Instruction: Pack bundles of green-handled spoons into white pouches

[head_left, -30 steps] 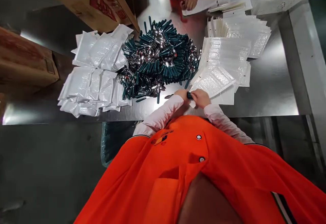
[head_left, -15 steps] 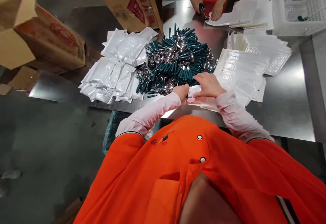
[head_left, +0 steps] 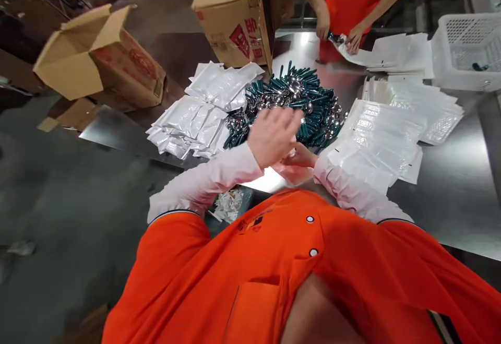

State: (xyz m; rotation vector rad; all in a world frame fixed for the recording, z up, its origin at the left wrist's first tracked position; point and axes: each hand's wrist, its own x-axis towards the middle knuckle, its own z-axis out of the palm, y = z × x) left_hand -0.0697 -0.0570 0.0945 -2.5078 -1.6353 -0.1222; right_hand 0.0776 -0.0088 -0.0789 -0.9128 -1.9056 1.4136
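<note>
My left hand (head_left: pixel 274 134) is raised over the near side of a heap of spoons with dark green handles (head_left: pixel 313 122). Its back faces me, and motion blurs the fingers, which reach to the right. Lower down and partly covered by it, my right hand (head_left: pixel 303 156) is closed near the table's front edge. A small white bit shows at its fingertips, but what it grips is mostly hidden. Flat white plastic bags (head_left: pixel 376 135) lie in a fanned stack right of this hand. Filled white packets (head_left: pixel 195 119) are piled left of the spoons.
Open cardboard boxes stand at the left (head_left: pixel 129 67) and behind the packets (head_left: pixel 235 25). Across the metal table (head_left: pixel 442 187), a co-worker's hands (head_left: pixel 352 38) hold a spoon and a white bag. A white basket (head_left: pixel 450 67) is far right; a bin with white scraps (head_left: pixel 230 205) sits below.
My left hand has lifted from the white bag and swung over my right hand. The bag both hands touched is now mostly hidden. The view has shifted, so the table sits lower and further right.
</note>
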